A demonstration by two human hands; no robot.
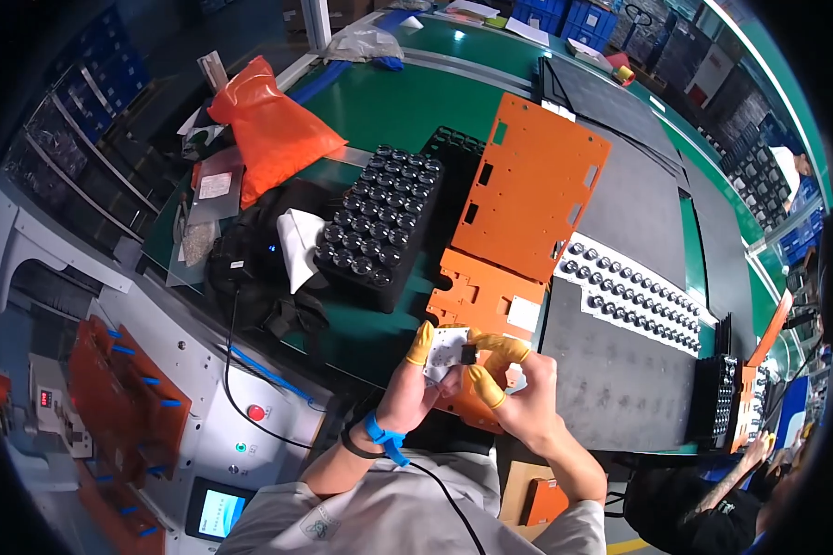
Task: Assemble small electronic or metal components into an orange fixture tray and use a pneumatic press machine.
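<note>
My left hand (405, 396), a blue strap round its wrist and a yellow finger cot on it, is closed on a small white board (445, 350) with tiny holes or dots. At the board's right edge, a small black block-shaped part (469, 354) sits between the yellow-covered fingertips of my right hand (526, 393). I cannot tell if that part is fixed to the board. Both hands are above the lower plate of an orange fixture (461, 298). Another white square piece (525, 313) lies on this plate. Its orange lid (532, 190) leans open behind.
Left of the fixture stands a black tray of clear round lenses (379, 213), beside a white cloth (301, 245) and an orange bag (273, 125). Rightward, white strips with dark round lenses (634, 296) lie on a black mat (611, 379). A co-worker (740, 499) is far right.
</note>
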